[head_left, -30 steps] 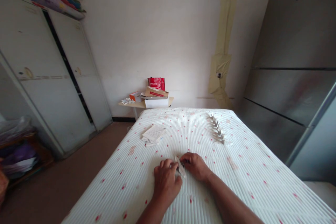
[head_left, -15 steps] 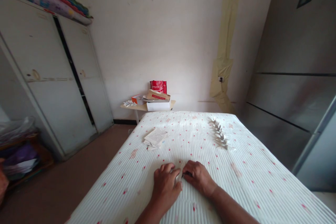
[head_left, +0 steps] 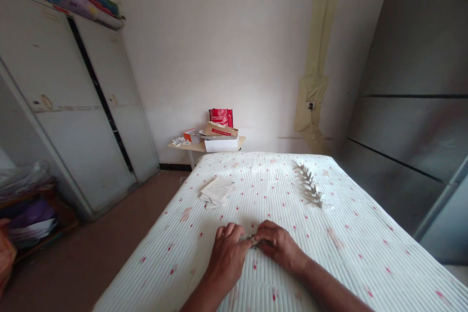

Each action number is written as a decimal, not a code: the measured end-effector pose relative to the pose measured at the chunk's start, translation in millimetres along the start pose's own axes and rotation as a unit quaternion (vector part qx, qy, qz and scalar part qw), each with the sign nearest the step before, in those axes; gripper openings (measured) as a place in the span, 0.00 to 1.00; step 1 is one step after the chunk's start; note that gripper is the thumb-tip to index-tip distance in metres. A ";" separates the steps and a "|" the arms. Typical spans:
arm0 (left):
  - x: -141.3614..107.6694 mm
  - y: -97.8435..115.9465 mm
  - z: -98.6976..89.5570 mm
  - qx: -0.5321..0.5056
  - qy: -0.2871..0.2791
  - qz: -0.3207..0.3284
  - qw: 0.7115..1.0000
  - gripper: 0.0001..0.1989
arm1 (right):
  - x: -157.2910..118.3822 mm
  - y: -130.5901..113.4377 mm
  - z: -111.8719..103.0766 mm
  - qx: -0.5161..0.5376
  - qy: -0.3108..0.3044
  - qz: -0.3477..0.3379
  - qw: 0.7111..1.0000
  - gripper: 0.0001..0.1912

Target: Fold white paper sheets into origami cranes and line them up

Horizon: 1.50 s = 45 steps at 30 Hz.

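Note:
Both my hands meet low in the centre of the head view, over a white quilted surface (head_left: 204, 253) with red dots. Between their fingertips is a small greyish folded piece (head_left: 253, 240), mostly hidden by the fingers. My left hand (head_left: 228, 253) pinches its left side, and my right hand (head_left: 280, 246) closes on its right side. Beyond my left hand lies a small stack of printed paper sheets (head_left: 217, 190). A row of several small grey folded paper pieces (head_left: 310, 185) stretches along the right part of the quilt.
Behind the quilted surface, a small table (head_left: 197, 147) bears a red bag (head_left: 220, 117), boxes and white pieces. Grey cabinets (head_left: 47, 92) stand at the left, a tall grey refrigerator (head_left: 409, 122) at the right. Orange fabric (head_left: 5, 256) shows at the left edge.
My fingertips have come closer together around the small piece, my left thumb and fingers drawing in. The view has shifted slightly.

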<state>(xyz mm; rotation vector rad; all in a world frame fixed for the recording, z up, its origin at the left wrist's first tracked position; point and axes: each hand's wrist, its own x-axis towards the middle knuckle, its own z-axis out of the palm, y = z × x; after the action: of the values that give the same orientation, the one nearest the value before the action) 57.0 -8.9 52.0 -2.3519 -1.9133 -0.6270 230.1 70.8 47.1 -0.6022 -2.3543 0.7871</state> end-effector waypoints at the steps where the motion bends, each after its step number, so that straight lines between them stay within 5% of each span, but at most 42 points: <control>1: 0.8 -2.6 -0.2 -0.001 0.000 0.009 1.000 0.16 | 0.7 0.0 0.3 -0.009 -0.004 -0.004 1.000 0.13; 7: 3.6 -13.6 -1.5 -0.013 -0.013 0.020 1.000 0.18 | 5.5 -1.7 5.6 -0.090 -0.034 -0.018 0.995 0.11; 14: 0.6 5.8 2.6 -0.007 -0.003 -0.030 1.000 0.11 | 5.0 -0.1 10.8 -0.178 -0.038 -0.041 0.982 0.08; 45: 2.0 -3.6 12.4 -0.090 0.033 -0.070 0.993 0.11 | 3.2 1.6 12.2 -0.190 -0.022 -0.049 0.980 0.10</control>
<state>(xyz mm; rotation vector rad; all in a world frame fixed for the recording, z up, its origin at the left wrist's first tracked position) 57.4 -2.6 40.6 -2.2756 -2.0877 -0.9128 220.3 69.0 39.3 -0.6219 -2.5740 0.3072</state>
